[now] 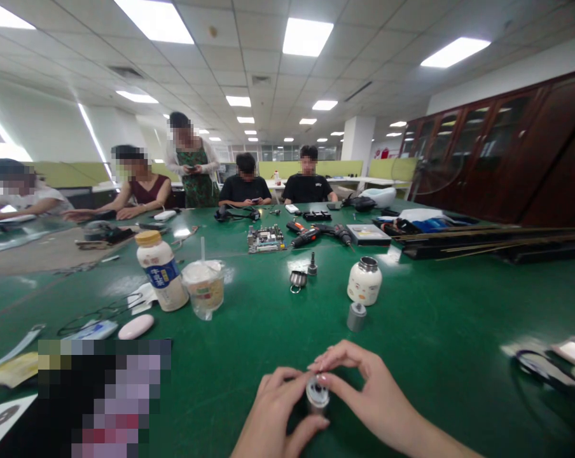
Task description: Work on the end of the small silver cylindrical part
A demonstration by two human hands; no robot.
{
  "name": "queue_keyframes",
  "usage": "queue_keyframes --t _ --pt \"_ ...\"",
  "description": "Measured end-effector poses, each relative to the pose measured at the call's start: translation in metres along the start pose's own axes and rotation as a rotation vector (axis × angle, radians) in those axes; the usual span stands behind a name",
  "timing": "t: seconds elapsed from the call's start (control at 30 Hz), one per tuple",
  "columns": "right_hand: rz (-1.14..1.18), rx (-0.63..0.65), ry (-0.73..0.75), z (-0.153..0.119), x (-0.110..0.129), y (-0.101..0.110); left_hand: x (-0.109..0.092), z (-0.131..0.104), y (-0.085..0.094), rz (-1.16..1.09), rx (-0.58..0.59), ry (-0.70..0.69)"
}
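A small silver metal cylinder (pixel 318 395) stands near the front of the green table. My left hand (pixel 282 410) wraps round its side, thumb in front and fingers behind. My right hand (pixel 359 381) touches the cylinder's top rim with thumb and fingertips. Beyond them sits another grey metal cylinder (pixel 357 317), and just behind that a cream-coloured bottle (pixel 364 282) with an open metal mouth. Further left are a small steel cup-like part (pixel 297 280) with a ring and a dark pointed fitting (pixel 312 264).
At left stand a white bottle with an orange lid (pixel 161 273), a plastic cup with a straw (pixel 204 289) and a pink oval case (pixel 135 326). A circuit board (pixel 266 240) and power drills (pixel 306 236) lie further back. Several people are round the table's far side.
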State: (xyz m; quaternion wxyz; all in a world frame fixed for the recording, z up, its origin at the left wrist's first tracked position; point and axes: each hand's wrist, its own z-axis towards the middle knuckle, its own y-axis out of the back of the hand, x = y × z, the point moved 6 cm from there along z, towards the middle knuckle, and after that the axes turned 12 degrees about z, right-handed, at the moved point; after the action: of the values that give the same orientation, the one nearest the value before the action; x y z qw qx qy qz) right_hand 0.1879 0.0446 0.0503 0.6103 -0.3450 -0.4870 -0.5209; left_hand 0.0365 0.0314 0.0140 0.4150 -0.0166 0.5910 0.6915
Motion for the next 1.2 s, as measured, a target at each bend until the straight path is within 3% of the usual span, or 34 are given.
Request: queue_keyframes --t 0.13,0.3,0.5,0.7,0.83,0.9,0.97,1.1,1.2 --pt "-0.074 0.038 0.004 -0.007 0.006 -0.011 -0.001 -0.001 0.001 -0.004 -0.021 -0.007" --pt "-0.146 0.043 0.022 -0.007 0.006 -0.009 -0.007 0.002 0.003 -0.01 0.004 -0.012" --pt "-0.172 -0.128 0.136 -0.004 0.018 0.015 -0.006 0.002 0.002 -0.025 0.033 0.02" --pt "-0.168 0.042 0.016 -0.006 0.009 -0.006 -0.006 0.001 0.001 -0.051 0.044 0.003" --pt "-0.085 -0.076 0.049 0.002 0.009 0.007 -0.007 0.002 0.001 -0.035 0.048 0.018" --pt "-0.087 -0.122 0.042 0.008 0.002 0.021 -0.006 0.002 0.001 -0.021 0.046 0.033" --pt "-0.134 -0.086 -0.016 0.013 -0.014 0.031 -0.006 0.002 0.0 -0.012 0.049 0.036" --pt "-0.242 0.059 -0.066 0.015 -0.045 0.035 -0.003 0.001 -0.002 0.0 0.06 0.032" --pt "-0.233 0.059 -0.066 0.014 -0.048 0.033 -0.002 0.001 -0.001 0.003 0.077 0.046"
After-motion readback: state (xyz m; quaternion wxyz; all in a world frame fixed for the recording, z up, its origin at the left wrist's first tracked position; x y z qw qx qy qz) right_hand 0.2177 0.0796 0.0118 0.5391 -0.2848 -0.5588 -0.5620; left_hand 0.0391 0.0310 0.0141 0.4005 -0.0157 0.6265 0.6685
